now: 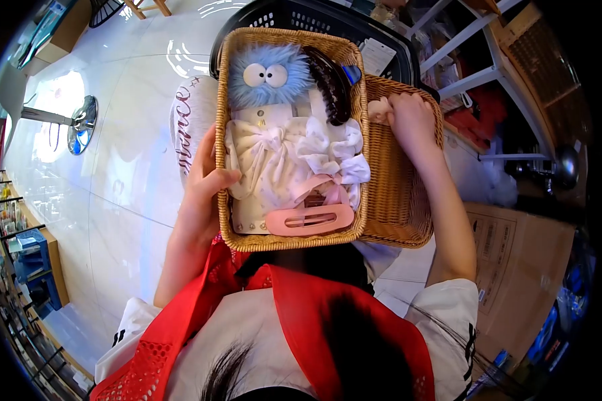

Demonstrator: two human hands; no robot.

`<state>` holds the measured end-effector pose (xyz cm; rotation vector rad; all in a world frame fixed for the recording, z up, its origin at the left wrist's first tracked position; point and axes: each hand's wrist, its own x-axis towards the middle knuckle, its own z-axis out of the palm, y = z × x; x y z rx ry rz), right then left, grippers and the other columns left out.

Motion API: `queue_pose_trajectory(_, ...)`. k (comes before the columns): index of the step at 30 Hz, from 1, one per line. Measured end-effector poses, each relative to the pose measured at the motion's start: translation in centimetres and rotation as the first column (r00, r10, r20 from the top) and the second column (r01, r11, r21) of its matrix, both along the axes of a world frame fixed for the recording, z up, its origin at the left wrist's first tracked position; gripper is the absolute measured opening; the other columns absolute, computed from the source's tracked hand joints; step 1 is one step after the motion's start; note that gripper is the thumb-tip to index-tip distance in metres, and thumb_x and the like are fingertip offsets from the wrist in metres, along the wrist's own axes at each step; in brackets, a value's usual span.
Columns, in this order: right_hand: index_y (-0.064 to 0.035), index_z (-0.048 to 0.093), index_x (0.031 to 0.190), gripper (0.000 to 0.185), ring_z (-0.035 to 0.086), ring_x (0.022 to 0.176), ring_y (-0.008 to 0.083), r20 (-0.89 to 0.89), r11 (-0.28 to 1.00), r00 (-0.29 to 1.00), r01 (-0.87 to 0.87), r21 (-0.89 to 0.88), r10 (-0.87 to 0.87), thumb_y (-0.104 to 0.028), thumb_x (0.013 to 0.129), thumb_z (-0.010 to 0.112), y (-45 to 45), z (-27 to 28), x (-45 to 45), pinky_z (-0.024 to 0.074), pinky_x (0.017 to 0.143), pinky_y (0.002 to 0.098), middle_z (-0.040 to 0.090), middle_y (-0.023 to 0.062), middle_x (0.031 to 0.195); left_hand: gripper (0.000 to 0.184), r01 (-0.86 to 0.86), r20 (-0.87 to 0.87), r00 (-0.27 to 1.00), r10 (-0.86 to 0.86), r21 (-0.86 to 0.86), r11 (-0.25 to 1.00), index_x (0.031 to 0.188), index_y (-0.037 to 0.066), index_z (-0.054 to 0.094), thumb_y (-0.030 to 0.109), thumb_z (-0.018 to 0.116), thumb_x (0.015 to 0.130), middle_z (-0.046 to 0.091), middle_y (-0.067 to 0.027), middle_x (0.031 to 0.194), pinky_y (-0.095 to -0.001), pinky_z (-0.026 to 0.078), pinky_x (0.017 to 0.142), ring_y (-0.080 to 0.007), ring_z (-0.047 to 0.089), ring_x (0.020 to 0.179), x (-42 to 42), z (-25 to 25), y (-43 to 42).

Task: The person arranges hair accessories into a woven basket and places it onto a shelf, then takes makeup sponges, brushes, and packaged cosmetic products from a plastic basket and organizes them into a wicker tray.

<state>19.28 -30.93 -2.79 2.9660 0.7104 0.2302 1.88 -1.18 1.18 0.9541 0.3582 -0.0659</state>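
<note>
My left hand (207,184) grips the left rim of a wicker basket (294,244), its thumb over the edge. Inside are a fluffy blue ball with googly eyes (267,75), a dark brown hair claw (329,85), white ruffled fabric (271,157) and a pink hair clip (310,220). A second wicker basket (396,194) lies partly under the first, on the right. Over its upper part, my right hand (411,117) has its fingers closed on a small pale item (379,110), which I cannot make out.
Behind the baskets stands a black plastic basket (301,19). A cardboard box (508,267) sits at the right, below a white metal frame (471,80). At the left are a stool (53,115) and shelves of small goods (10,247).
</note>
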Motion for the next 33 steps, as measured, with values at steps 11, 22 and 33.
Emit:
queue_pose_trajectory(11,0.0014,0.059,0.094,0.014,0.058,0.070,0.0066,-0.113,0.096,0.935,0.086,0.992,0.335,-0.009,0.085,0.058,4.5,12.0,-3.5,0.0466,0.062,0.0181,0.063,0.0033,0.082,0.083,0.056,-0.008,0.998,-0.056,-0.014,0.998,0.140,-0.001,0.020,0.003,0.054,0.064,0.040,-0.0180,0.130,-0.0331,0.039,0.096,-0.0255,0.044,0.118,0.6,-0.4,-1.3)
queue_pose_trajectory(22,-0.0027,0.059,0.092,0.021,0.055,0.086,0.0281,0.184,0.630,0.887,-0.435,0.643,0.424,-0.009,0.072,0.064,10.7,8.7,-6.1,0.0455,0.076,0.0374,0.055,0.0108,0.091,0.085,0.088,-0.005,0.996,-0.088,-0.019,0.996,0.140,-0.001,0.022,0.002,0.055,0.061,0.041,-0.0163,0.128,-0.0331,0.036,0.099,-0.0252,0.042,0.120,-0.2,0.4,-1.6)
queue_pose_trajectory(33,-0.0072,0.063,0.092,0.018,0.053,0.085,0.0222,0.107,0.650,0.782,-0.578,0.494,0.614,-0.014,0.075,0.062,11.2,6.8,-7.1,0.0430,0.073,0.0339,0.056,0.0043,0.090,0.086,0.110,-0.010,0.994,-0.109,0.084,0.990,0.140,0.002,0.023,0.002,0.055,0.060,0.044,-0.0126,0.117,-0.0294,0.039,0.092,-0.0217,0.047,0.110,-0.3,0.8,-2.0)
